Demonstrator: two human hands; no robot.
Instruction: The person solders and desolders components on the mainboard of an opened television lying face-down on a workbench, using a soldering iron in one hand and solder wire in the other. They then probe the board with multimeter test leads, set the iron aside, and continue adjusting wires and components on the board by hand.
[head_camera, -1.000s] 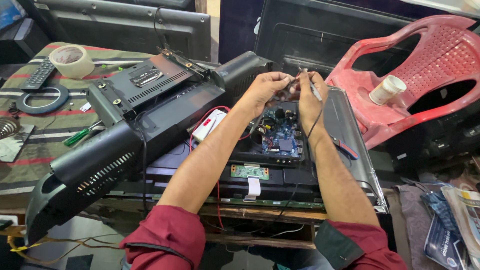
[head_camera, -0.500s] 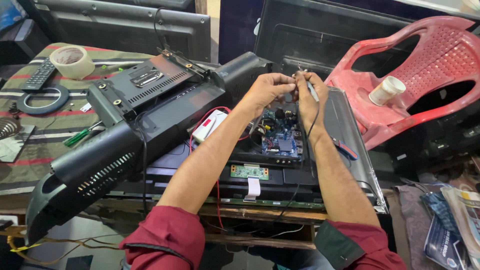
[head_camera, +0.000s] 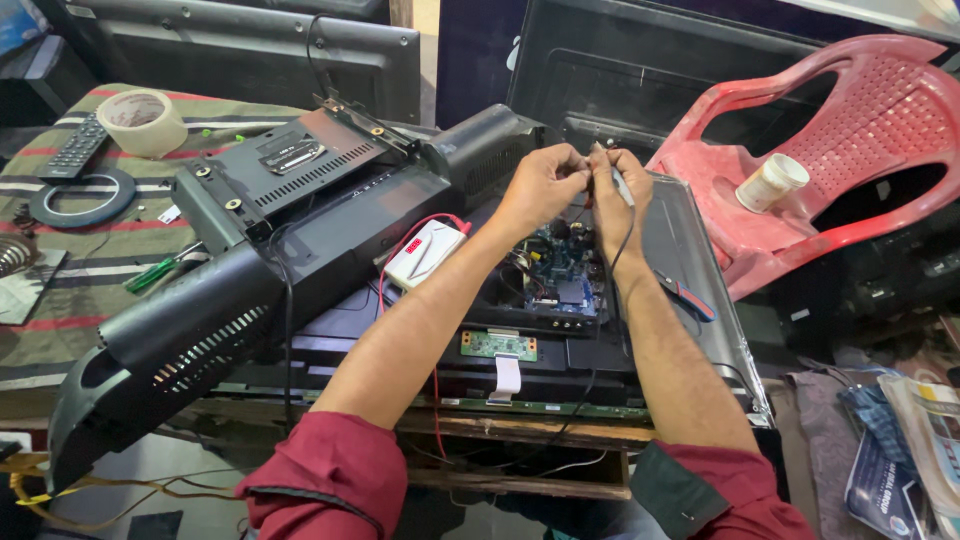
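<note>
Both hands meet above the opened back of a flat television lying on the desk. The left hand pinches something small at its fingertips, too small to tell, while the right hand is closed around a slim pen-like tool whose black cable trails down along the forearm. The blue circuit board sits directly below them, at about 6 o'clock from the fingers. A white meter box with red leads lies at 8 o'clock, and the removed black back cover spreads out toward 9. A slip could go wrong here, I judge: the tool tip might touch neighbouring parts on the board, or the dangling cable might snag a component.
</note>
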